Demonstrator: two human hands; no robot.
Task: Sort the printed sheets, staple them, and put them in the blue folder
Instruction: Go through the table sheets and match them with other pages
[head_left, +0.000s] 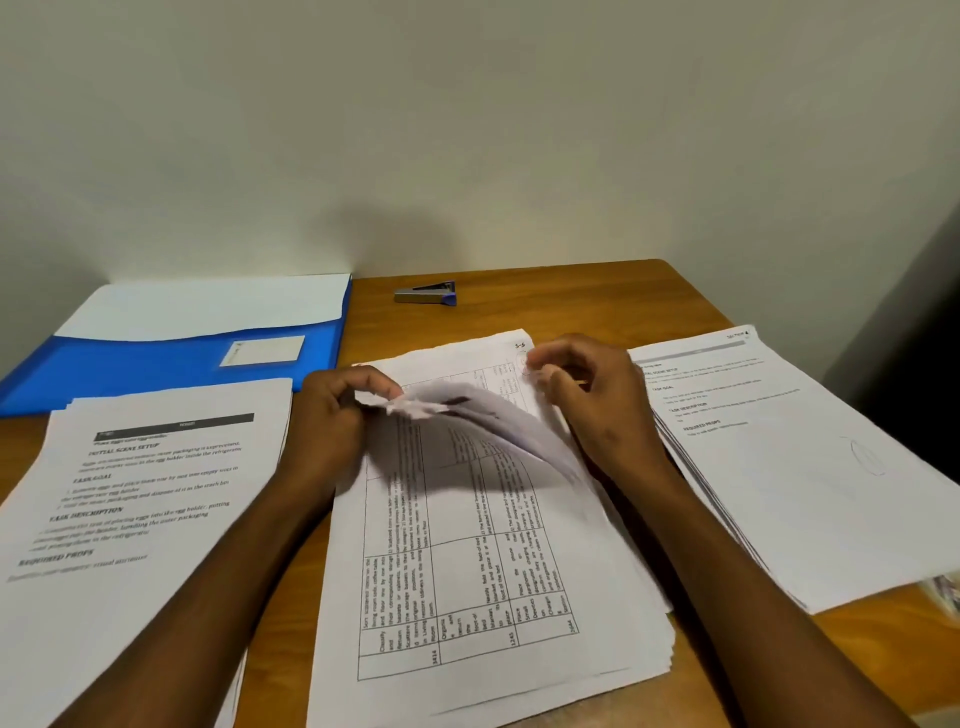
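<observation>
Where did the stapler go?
The stapler sits at the far edge of the wooden table near the wall, just right of the blue folder and beyond the middle stack of sheets.

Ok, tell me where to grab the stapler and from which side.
Grip the stapler across its long metal body, coming from above. It lies flat and side-on at the back of the table, blue end to the right, with bare wood around it, so fingers should fit along both long sides.
</observation>
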